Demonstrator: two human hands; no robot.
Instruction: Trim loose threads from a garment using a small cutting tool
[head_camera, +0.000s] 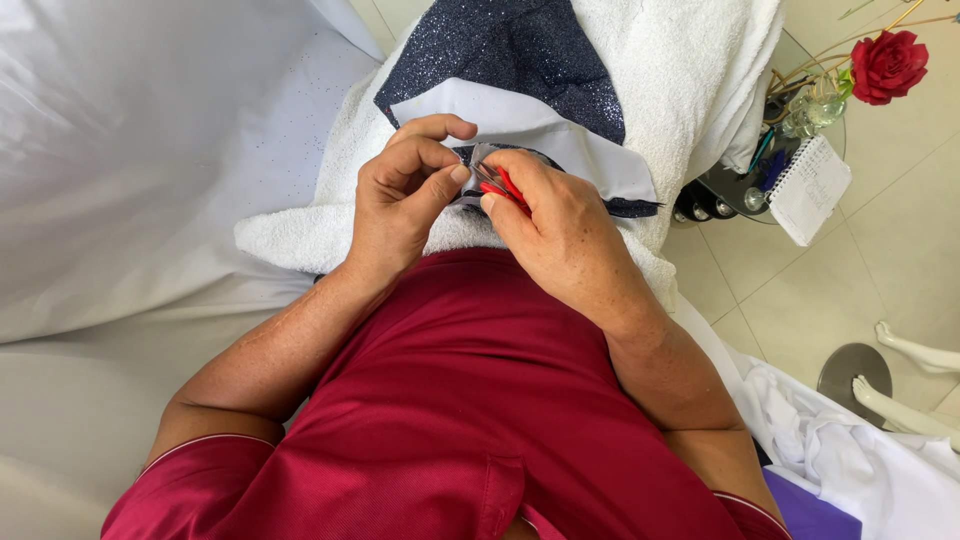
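Observation:
My left hand (405, 195) pinches the edge of a dark glittery fabric (510, 55) with a white lining (545, 135). My right hand (560, 225) holds a small red-handled tool (508, 190), likely thread snips, at the same fabric edge right beside the left fingertips. The tool's tip is mostly hidden between the fingers. The fabric lies on a white towel (300, 235) spread over my lap, above my dark red shirt.
White cloth (130, 150) covers the surface at left. A small glass table (735, 195) at right carries a notepad (810, 190), pens and a vase with a red rose (885, 65). Mannequin feet on a round base (900, 385) stand on the tiled floor; white cloth (830, 440) lies nearby.

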